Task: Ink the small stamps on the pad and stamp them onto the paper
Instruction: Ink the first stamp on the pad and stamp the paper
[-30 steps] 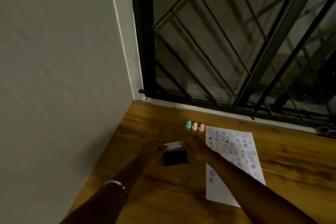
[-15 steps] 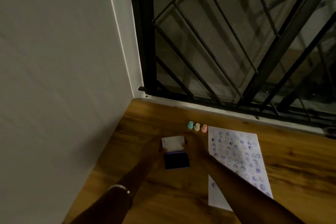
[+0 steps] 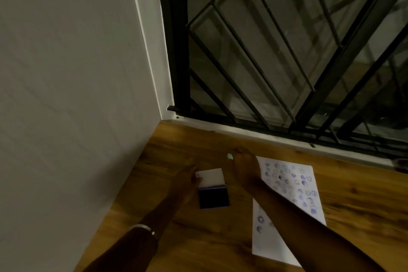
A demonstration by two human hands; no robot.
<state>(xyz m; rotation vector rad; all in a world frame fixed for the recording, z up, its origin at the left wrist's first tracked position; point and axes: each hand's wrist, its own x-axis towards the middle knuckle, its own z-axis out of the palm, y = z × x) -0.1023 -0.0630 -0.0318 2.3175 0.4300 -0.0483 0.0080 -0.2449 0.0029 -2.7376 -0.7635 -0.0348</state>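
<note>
The ink pad [image 3: 213, 198] lies open on the wooden tabletop [image 3: 198, 240], its dark inking face toward the near side and its white lid [image 3: 210, 178] folded back on the far side. The left hand [image 3: 187, 180] rests at the left edge of the pad, fingertips touching the left edge of the white lid; the hand looks loosely curled against it, and whether it actually pinches the lid cannot be told in the dim light. A thin bracelet [image 3: 143, 228] circles the left wrist.

The right hand [image 3: 244, 165] is reached out on the far side of the pad, to its right, at the far left corner of the paper [image 3: 284, 196]. Its fingers are bunched downward over the spot just right of a teal stamp [image 3: 229, 156], which stands upright on the tabletop touching or just beside the fingers. What the hand covers is hidden, so I cannot tell whether it grips anything.

The paper lies to the right of the pad, well covered with purple stamped faces and hearts, with 2 more marks near its near left edge. The right forearm crosses over its near part
</note>
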